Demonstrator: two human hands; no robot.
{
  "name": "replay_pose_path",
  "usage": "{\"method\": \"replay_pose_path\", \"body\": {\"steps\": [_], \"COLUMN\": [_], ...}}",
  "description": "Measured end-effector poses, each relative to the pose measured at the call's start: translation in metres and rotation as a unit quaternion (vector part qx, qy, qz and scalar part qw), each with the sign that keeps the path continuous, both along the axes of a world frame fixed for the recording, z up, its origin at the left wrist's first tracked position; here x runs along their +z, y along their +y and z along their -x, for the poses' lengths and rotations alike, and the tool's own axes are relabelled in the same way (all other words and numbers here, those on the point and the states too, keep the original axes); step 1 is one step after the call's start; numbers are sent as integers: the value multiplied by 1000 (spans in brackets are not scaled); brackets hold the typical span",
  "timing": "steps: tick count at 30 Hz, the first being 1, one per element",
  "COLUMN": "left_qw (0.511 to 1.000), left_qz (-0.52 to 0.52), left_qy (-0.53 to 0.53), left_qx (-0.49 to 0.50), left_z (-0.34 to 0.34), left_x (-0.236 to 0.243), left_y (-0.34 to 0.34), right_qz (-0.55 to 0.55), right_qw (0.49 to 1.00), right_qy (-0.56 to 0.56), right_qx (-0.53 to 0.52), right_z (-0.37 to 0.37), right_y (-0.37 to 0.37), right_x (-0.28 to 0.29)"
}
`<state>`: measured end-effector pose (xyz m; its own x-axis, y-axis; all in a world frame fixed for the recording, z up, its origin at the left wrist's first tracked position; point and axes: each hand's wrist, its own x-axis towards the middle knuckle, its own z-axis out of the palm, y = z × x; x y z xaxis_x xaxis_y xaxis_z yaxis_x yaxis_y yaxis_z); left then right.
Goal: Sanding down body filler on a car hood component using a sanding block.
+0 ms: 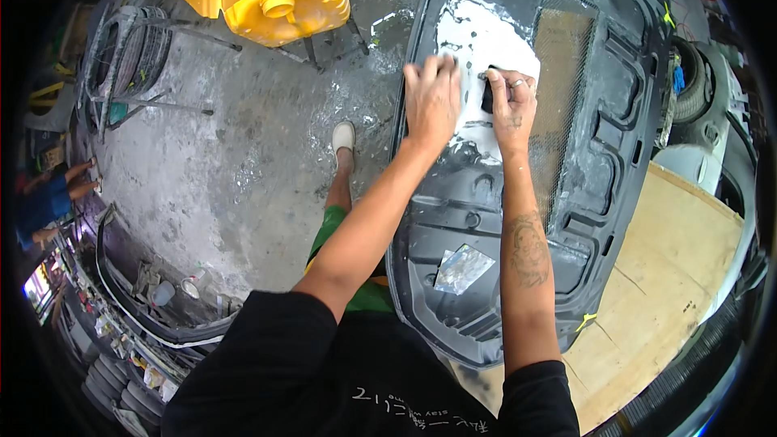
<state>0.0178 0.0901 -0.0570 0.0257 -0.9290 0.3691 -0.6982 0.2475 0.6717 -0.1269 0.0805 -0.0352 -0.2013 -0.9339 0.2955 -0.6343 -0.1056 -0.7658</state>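
Observation:
A large dark grey molded panel (486,202), probably a vehicle part, lies beneath my hands, with a mesh strip (562,73) along its middle. A patch of white coating (477,24) covers part of its upper left. My left hand (430,101) rests at the left of this patch, fingers bent and slightly apart. Just right of it, my right hand (511,105) pinches a small black object (488,95) against the white area. A small, smeared silvery sheet (463,267) lies on the panel's lower part.
A yellow plastic container (287,12) stands on a stand at top left, near tires (142,57) in a metal frame. Another person (48,202) is at far left, above piled parts. A plywood board (672,251) and grey car parts are at right. My foot (343,137) is on the floor.

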Motion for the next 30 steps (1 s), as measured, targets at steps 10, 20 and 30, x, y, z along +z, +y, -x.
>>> {"method": "replay_pose_path", "body": {"steps": [10,20,30], "left_qw": [999,997,996], "left_qz": [-11,7,35], "left_qy": [10,30,39], "left_qx": [-42,-67,-71], "left_z": [2,-5,4], "left_x": [11,6,7], "left_y": [6,0,-23], "right_qz": [-20,-1,26], "right_qw": [1000,1000,1000], "right_qy": [8,9,4], "right_qx": [-10,-6,-4], "right_z": [5,3,4], "right_y": [-4,-3,-4], "right_x": [-1,-3,2]}}
